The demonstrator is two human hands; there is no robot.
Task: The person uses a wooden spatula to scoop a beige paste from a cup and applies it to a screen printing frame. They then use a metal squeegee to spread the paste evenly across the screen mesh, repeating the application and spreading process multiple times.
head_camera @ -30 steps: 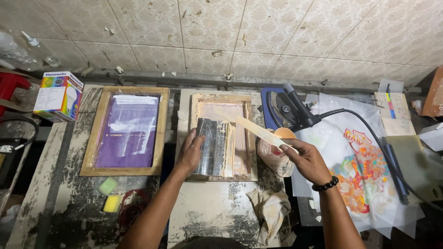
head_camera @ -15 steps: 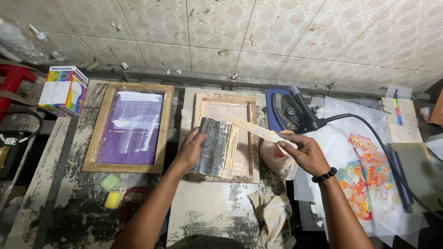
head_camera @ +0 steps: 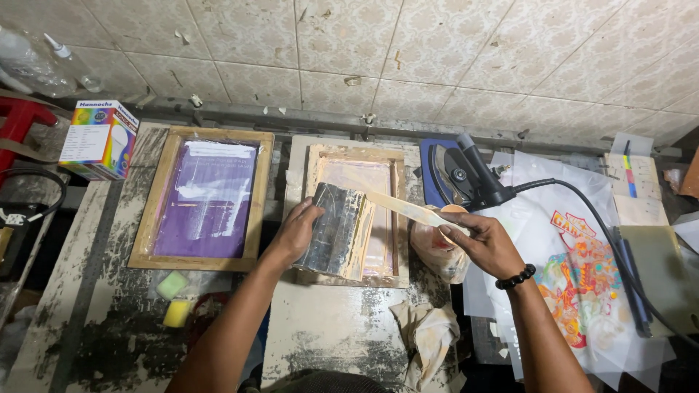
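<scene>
Head view: my left hand (head_camera: 297,231) grips the dark, ink-stained squeegee (head_camera: 336,231), tilted over the small wooden screen frame (head_camera: 355,212). My right hand (head_camera: 486,241) is closed on a pale flat spatula (head_camera: 405,208), whose blade reaches across the frame. Beneath that hand a container (head_camera: 435,251) is mostly hidden; its contents cannot be made out. An iron (head_camera: 466,175) stands just beyond.

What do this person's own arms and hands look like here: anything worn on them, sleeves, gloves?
Both forearms are bare, with no sleeves in view. The left hand has no glove, ring or band that I can see. The right hand is also ungloved; a black beaded bracelet circles its wrist.
</scene>
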